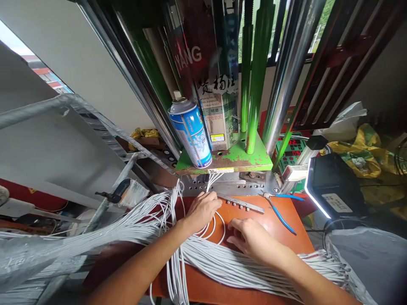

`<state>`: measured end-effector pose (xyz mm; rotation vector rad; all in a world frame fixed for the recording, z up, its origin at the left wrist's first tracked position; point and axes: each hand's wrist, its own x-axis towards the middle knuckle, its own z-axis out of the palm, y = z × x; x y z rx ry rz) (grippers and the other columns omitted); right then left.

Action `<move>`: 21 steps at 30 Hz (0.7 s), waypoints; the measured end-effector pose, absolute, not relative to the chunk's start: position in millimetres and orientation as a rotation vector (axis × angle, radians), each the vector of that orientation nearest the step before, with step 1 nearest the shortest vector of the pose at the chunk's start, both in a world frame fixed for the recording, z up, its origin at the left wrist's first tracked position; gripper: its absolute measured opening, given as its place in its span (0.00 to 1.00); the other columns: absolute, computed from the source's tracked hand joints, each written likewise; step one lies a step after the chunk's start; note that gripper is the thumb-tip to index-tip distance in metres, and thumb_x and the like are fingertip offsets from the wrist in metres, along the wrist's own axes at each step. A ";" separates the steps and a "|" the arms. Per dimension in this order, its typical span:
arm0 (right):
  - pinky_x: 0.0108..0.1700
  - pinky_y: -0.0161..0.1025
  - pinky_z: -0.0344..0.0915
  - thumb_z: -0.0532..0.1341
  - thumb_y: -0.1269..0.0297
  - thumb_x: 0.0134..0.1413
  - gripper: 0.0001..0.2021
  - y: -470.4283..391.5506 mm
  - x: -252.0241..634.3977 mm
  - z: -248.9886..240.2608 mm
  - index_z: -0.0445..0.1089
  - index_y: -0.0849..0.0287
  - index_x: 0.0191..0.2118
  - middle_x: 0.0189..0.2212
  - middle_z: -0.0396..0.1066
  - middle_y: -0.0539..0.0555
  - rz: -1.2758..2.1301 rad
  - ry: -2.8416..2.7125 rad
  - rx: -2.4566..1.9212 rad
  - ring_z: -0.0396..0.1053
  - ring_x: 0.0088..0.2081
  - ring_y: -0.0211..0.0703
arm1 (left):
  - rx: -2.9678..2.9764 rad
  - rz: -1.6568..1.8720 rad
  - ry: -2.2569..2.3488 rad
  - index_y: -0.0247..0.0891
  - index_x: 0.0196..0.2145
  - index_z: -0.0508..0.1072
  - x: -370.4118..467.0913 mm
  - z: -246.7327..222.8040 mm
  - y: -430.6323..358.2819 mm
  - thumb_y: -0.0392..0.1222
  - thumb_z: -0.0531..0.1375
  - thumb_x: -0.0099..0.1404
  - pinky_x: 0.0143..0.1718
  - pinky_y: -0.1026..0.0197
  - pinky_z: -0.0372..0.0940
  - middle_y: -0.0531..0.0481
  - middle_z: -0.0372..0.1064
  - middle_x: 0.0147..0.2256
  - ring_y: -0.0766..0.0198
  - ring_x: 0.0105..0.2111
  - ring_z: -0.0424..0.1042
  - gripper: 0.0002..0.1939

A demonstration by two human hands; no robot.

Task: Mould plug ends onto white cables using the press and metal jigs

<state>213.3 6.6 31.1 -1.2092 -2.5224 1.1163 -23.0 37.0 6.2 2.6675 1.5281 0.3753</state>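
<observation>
My left hand (205,208) is closed around a few white cables (213,180) whose upper ends run in under the green machine plate (248,161). Loops of cable hang down beside that hand. Just above the thick bundle of white cables (222,264), my right hand (252,237) has its fingers bent and apart, with nothing visible between them. A metal strip with small pegs (241,204) lies on the orange-brown table (286,216), ahead of the right hand. Blue-handled pliers (278,212) rest farther right, their jaws spread.
A blue spray can (192,135) stands on the green plate, between steel columns (295,63). At right are a black lamp (333,186) with a lit edge and a control panel (291,152) with red digits. More cables (121,228) and a metal frame (104,123) occupy the left.
</observation>
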 end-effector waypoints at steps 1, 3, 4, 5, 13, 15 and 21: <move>0.34 0.35 0.56 0.61 0.61 0.67 0.06 6.6 213.3 30.7 0.73 0.56 0.40 0.34 0.78 0.51 1.108 -2.527 -1.205 0.72 0.33 0.41 | 2.656 0.377 1.531 0.39 0.36 0.77 -22.9 5.6 37.5 0.35 0.56 0.75 0.43 0.56 0.60 0.49 0.69 0.37 0.59 0.39 0.70 0.11; 0.35 0.35 0.57 0.62 0.62 0.66 0.05 6.3 213.1 30.1 0.73 0.55 0.40 0.34 0.78 0.51 1.088 -2.545 -1.188 0.72 0.34 0.42 | 2.629 0.391 1.531 0.38 0.35 0.76 -22.7 3.7 38.1 0.35 0.56 0.75 0.43 0.56 0.61 0.49 0.69 0.37 0.60 0.38 0.70 0.11; 0.35 0.36 0.57 0.62 0.62 0.66 0.04 6.1 213.0 30.0 0.74 0.55 0.39 0.34 0.78 0.50 1.078 -2.554 -1.173 0.72 0.34 0.42 | 2.617 0.402 1.527 0.38 0.35 0.75 -22.3 2.3 38.3 0.34 0.56 0.75 0.43 0.56 0.61 0.49 0.69 0.37 0.60 0.38 0.70 0.11; 0.36 0.36 0.58 0.63 0.63 0.65 0.03 5.8 213.0 30.0 0.74 0.55 0.39 0.35 0.78 0.50 1.070 -2.562 -1.156 0.72 0.35 0.42 | 2.605 0.416 1.521 0.38 0.34 0.74 -21.9 0.7 38.6 0.33 0.55 0.74 0.42 0.56 0.61 0.49 0.69 0.36 0.60 0.38 0.70 0.11; 0.39 0.36 0.60 0.70 0.48 0.58 0.16 2.3 216.8 30.6 0.75 0.55 0.41 0.41 0.77 0.52 1.108 -2.712 -0.898 0.73 0.40 0.45 | 2.484 0.699 1.501 0.38 0.38 0.68 -16.1 11.7 32.8 0.29 0.49 0.74 0.48 0.55 0.66 0.44 0.70 0.43 0.58 0.44 0.69 0.11; 0.38 0.36 0.58 0.70 0.53 0.59 0.12 0.1 216.8 30.9 0.74 0.56 0.37 0.39 0.77 0.52 1.103 -2.735 -0.897 0.72 0.38 0.44 | 2.417 0.835 1.513 0.38 0.38 0.68 -14.0 28.4 18.2 0.30 0.49 0.75 0.54 0.51 0.65 0.41 0.71 0.46 0.55 0.50 0.69 0.11; 0.34 0.36 0.55 0.60 0.67 0.61 0.03 -6.7 215.9 36.3 0.71 0.56 0.36 0.34 0.76 0.52 1.160 -2.655 -1.055 0.71 0.34 0.42 | 2.126 0.224 0.688 0.43 0.38 0.73 -13.2 57.4 -70.0 0.46 0.55 0.75 0.40 0.61 0.71 0.48 0.75 0.34 0.60 0.35 0.75 0.10</move>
